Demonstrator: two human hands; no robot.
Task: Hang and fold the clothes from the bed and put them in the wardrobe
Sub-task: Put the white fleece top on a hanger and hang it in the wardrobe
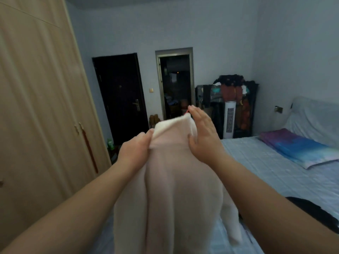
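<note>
Here the left hand [134, 149] pinches the cream garment [168, 180] (collar edge), its grip closed; the right hand [203, 136] lies flat, fingers straight.

Home bedroom, indicated by a bed [266, 162], with a wardrobe [36, 88] opposite and a laden clothes rack [236, 92] beyond its head.

Bed [266, 162], colourful pillow [300, 149] on it, dark garment [319, 213]

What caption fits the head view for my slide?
Both hands hold up a pale fleece garment between wardrobe and bed.
</note>
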